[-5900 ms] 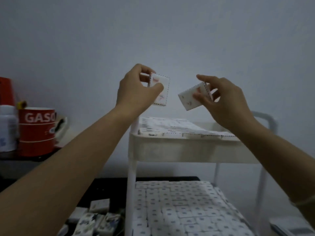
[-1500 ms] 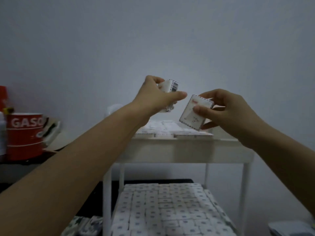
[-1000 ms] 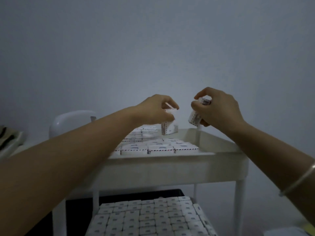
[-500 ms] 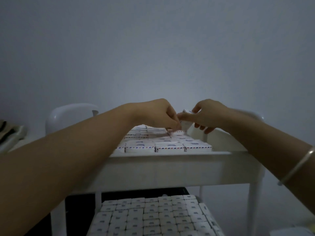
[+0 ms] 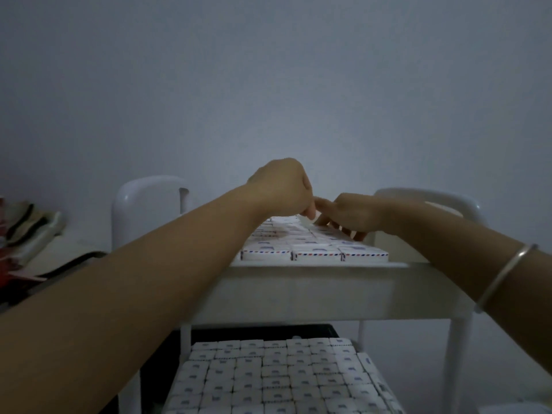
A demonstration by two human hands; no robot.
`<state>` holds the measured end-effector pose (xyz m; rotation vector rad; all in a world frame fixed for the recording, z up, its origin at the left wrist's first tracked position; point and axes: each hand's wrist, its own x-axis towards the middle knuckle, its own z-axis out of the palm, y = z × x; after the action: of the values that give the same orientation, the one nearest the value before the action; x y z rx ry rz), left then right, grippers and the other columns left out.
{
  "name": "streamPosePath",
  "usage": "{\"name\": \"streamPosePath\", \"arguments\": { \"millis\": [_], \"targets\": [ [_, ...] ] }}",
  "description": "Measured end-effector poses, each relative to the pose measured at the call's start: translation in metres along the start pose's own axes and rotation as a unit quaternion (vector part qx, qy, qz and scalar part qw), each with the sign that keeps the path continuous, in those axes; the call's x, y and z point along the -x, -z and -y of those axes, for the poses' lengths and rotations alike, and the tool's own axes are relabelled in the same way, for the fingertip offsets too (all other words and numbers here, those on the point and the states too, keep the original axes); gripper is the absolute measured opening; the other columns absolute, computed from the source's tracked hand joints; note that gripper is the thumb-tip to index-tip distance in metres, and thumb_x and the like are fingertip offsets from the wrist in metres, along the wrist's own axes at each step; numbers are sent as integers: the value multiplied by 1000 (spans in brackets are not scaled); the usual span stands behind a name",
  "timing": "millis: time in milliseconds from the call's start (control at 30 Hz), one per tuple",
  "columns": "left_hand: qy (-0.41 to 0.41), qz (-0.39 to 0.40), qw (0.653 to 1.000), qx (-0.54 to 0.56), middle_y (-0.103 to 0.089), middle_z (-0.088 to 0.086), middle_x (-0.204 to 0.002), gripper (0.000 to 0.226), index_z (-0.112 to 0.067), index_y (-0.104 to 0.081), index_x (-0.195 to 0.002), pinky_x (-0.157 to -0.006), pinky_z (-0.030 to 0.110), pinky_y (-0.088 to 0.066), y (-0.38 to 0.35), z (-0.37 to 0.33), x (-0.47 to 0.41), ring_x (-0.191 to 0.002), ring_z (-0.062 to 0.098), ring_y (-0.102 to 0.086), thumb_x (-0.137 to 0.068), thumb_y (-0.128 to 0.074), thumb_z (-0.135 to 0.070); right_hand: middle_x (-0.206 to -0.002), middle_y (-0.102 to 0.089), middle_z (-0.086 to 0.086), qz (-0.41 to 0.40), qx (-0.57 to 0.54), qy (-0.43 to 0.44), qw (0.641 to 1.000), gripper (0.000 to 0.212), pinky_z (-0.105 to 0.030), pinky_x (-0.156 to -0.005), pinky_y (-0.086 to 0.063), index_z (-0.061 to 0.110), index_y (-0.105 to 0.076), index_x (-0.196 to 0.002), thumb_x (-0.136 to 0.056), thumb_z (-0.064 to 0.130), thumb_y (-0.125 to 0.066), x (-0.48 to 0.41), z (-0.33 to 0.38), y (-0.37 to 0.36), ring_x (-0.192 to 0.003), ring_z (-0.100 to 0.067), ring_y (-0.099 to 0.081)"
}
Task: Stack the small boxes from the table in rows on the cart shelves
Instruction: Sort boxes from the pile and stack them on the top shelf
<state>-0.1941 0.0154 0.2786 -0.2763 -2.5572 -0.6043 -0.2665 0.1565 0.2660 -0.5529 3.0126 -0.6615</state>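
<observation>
Small white boxes (image 5: 313, 253) with red-and-blue striped edges lie in flat rows on the top shelf of the white cart (image 5: 298, 291). Both of my hands are low over the far part of these rows. My left hand (image 5: 280, 186) is curled, fingertips pointing down onto the boxes; what is under them is hidden. My right hand (image 5: 352, 213) touches it from the right, its fingers spread and resting on the box tops. No box shows inside either hand. The lower shelf (image 5: 274, 377) is packed with several rows of the same boxes.
The cart's rounded white handles rise at the left (image 5: 143, 198) and right (image 5: 433, 198). A plain wall stands behind. Folded cloth and clutter (image 5: 30, 225) lie on a surface at far left. A dark table (image 5: 263, 331) shows behind the lower shelf.
Both hands, each holding a small box in the air, came down to the top shelf and moved to its far rows. The boxes no longer show in my fingers. The camera shifted right.
</observation>
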Motion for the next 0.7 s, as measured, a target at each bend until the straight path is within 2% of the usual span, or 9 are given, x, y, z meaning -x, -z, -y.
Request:
{"name": "streamPosePath", "arguments": {
  "millis": [100, 133, 200, 233, 300, 400, 467, 567, 700],
  "targets": [
    [-6, -10, 1000, 7, -72, -4, -88, 27, -26, -72, -62, -91, 35, -52, -2, -4, 5, -96, 15, -64, -77, -61, -6, -113, -61, -8, -2, 26, -8, 1000, 77, -30, -64, -53, 22, -52, -135, -92, 70, -10, 5, 1, -1, -89, -21, -62],
    [-9, -14, 1000, 18, -72, -6, -85, 29, -26, -72, -61, -90, 34, -52, -1, -5, 8, -95, 14, -63, -77, -59, -5, -116, -61, -9, -29, 63, -4, 998, 76, -34, -71, -55, 21, -48, -135, -92, 70, -9, 10, 1, 0, -93, -23, -62],
    [-22, -15, 998, 55, -69, -12, -70, 36, -27, -72, -60, -79, 25, -52, 6, -6, 19, -86, 7, -63, -79, -53, -2, -117, -63, -6, -138, 142, 41, 979, 67, -40, -87, -51, 22, -49, -129, -94, 67, -12, 25, 3, 0, -99, -24, -59],
    [-34, -6, 996, 80, -67, -14, -62, 40, -26, -72, -60, -69, 19, -49, 11, -7, 27, -77, 2, -62, -79, -50, 0, -112, -64, -3, -205, 144, 77, 965, 60, -39, -87, -48, 25, -53, -122, -95, 64, -17, 36, 6, 0, -98, -23, -57],
    [-65, 22, 990, 121, -68, -13, -60, 43, -22, -72, -63, -55, 14, -44, 22, -9, 48, -64, 0, -62, -80, -43, 4, -91, -64, 6, -315, 90, 152, 933, 45, -34, -74, -43, 28, -60, -104, -94, 58, -28, 63, 16, -6, -86, -19, -57],
    [-91, 13, 983, 158, -68, -9, -61, 42, -18, -71, -62, -46, 16, -44, 40, -3, 88, -55, 3, -61, -82, -41, 5, -66, -57, 13, -396, 7, 261, 880, 22, -30, -60, -38, 29, -58, -82, -93, 41, -44, 105, 39, -29, -64, -12, -54],
    [-89, 3, 980, 177, -65, -8, -56, 40, -15, -69, -62, -43, 16, -42, 47, 10, 120, -49, 3, -58, -82, -42, 6, -57, -52, 12, -390, -48, 312, 865, 18, -26, -54, -33, 27, -58, -76, -93, 32, -52, 131, 57, -52, -54, -7, -49],
    [-55, 0, 981, 188, -61, -2, -50, 45, -19, -68, -58, -43, 18, -41, 55, 43, 172, -44, 5, -54, -84, -43, 9, -54, -53, 11, -332, -110, 367, 862, 14, -20, -51, -32, 25, -62, -77, -89, 31, -58, 161, 84, -94, -50, -7, -48],
    [36, 20, 988, 146, -64, 4, -54, 46, -21, -71, -63, -47, 20, -45, 63, 110, 242, -48, 11, -56, -87, -43, 7, -62, -59, 12, -229, -94, 412, 877, 3, -18, -55, -38, 27, -63, -87, -87, 30, -61, 175, 115, -158, -56, -4, -53]
  ]
}}
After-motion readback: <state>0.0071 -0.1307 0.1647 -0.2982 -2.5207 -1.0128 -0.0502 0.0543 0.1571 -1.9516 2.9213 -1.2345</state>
